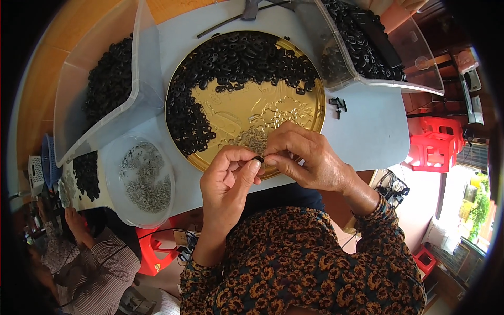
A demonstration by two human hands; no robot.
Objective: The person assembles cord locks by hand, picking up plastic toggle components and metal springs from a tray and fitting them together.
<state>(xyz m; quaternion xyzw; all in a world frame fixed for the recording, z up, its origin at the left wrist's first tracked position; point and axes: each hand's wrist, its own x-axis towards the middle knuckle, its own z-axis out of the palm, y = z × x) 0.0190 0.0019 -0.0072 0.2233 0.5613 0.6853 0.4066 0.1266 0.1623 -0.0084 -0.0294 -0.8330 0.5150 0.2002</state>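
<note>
Over the near rim of a round gold tray (181,152), both my hands meet at one small black piece (258,158). My left hand (231,176) pinches it between thumb and fingertips. The fingers of my right hand (304,157) are closed right beside it, and whatever they hold is too small to make out. Small black loop-shaped parts (236,55) are heaped along the tray's far and left sides. Nearer my hands lies a scatter of small shiny metal pieces (257,137).
Clear plastic bins of black parts stand at left (135,68) and right (367,81). An oval dish (167,202) holds small metal pieces. Loose black bits (337,105) lie right of the tray. Another person in a striped sleeve (113,252) sits at lower left; red stools (433,144) stand at right.
</note>
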